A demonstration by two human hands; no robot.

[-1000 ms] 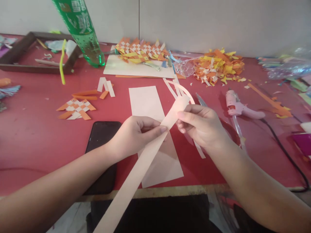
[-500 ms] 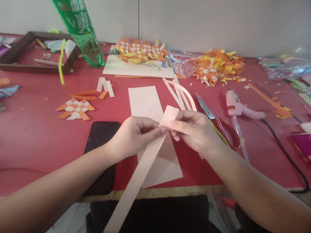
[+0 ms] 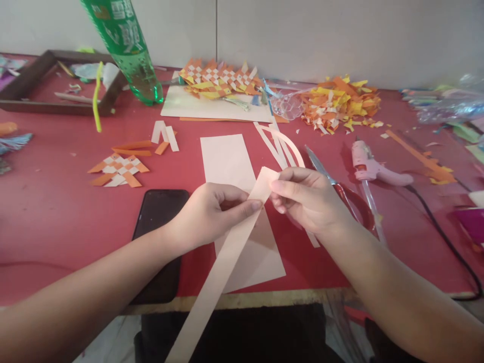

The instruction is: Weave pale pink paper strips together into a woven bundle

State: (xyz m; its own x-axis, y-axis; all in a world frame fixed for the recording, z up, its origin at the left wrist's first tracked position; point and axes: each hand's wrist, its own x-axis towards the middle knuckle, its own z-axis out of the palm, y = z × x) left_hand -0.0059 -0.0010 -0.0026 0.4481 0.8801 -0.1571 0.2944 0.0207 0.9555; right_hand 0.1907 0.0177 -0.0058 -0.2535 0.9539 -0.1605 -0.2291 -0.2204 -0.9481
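Observation:
A long white paper strip (image 3: 223, 267) slants from the bottom edge up to both hands over the table's front. My left hand (image 3: 221, 209) pinches it between thumb and fingers a little below its upper end. At that end, my right hand (image 3: 302, 194) grips the strip's corner with thumb and forefinger. Beneath the strip lies a white paper sheet (image 3: 227, 156), flat on the red table. Behind my right hand rest several narrow white strips (image 3: 278, 146). Scissors with red handles (image 3: 350, 199) lie just right of it, partly covered by the hand.
A black phone (image 3: 161, 217) lies by my left forearm. Woven orange-and-white paper fish (image 3: 119, 169) sit to the left. A pink glue gun (image 3: 378, 169) with a cord is at right. Behind stand a green bottle (image 3: 139, 70), a brown frame (image 3: 53, 104) and a paper-scrap heap (image 3: 340, 103).
My right hand has shifted slightly to the right, its fingers moving to the strip's corner. The strip's upper end now looks bent. My left hand keeps its pinch.

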